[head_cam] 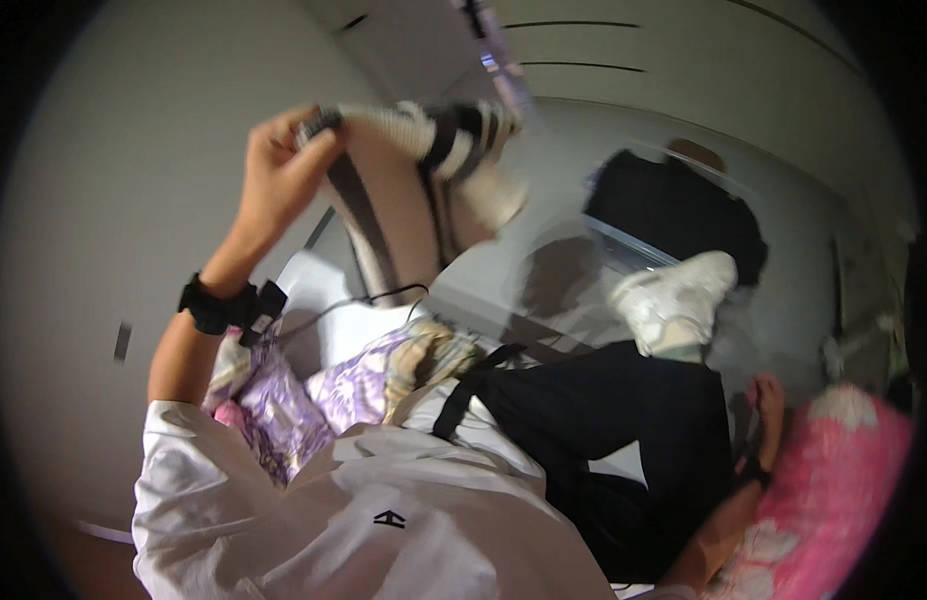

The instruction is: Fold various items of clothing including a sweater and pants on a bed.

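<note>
My left hand (283,169) is raised at the upper left, its thumb and fingers pinched on the dark edge of a cream and black striped knit garment (388,202). The garment hangs to the right of the hand, blurred by motion, with its lower part over a white surface. Far off at the lower right, my right hand (768,397) is small and dim, beside a pink floral fabric item (838,480). Whether its fingers hold anything is unclear. Both wrists wear black bands.
A clear plastic bin (632,247) heaped with black cloth (673,206) stands on the grey floor, beyond my white shoe (677,296). Crumpled purple and white patterned cloth (358,379) lies at my left side. A thin black cable (336,306) crosses the white surface (336,337).
</note>
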`<state>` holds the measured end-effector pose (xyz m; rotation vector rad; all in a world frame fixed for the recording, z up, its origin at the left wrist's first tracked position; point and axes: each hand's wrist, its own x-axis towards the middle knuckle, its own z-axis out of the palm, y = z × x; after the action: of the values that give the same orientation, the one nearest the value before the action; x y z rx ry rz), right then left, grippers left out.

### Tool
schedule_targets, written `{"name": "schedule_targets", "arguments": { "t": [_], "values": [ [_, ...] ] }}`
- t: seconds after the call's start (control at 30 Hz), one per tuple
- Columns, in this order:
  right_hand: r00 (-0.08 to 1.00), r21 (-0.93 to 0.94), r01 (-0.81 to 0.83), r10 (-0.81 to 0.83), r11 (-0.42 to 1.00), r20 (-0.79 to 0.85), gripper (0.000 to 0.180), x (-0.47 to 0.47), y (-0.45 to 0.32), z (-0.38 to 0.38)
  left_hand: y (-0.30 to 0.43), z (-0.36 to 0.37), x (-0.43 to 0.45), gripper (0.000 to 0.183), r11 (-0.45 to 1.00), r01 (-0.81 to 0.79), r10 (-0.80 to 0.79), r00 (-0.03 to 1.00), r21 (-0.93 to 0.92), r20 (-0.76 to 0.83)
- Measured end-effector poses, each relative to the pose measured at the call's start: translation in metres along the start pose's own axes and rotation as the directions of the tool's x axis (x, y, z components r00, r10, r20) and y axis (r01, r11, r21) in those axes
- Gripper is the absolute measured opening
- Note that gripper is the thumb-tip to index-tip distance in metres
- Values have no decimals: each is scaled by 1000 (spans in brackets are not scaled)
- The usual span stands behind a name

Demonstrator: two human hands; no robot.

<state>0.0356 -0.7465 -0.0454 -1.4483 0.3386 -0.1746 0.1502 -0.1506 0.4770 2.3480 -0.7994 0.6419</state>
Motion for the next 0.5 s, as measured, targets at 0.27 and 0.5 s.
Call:
{"name": "schedule_targets", "arguments": {
  "t": [0.27,0.5],
  "values": [
    [901,31,314,-288,949,-325,26,-130,-112,71,76,76,23,23,905,-5,60,991,-426,116],
    [872,534,217,84,817,-483,38,-238,-137,120,56,133,-56,20,884,21,453,209,-467,867]
  ]
}}
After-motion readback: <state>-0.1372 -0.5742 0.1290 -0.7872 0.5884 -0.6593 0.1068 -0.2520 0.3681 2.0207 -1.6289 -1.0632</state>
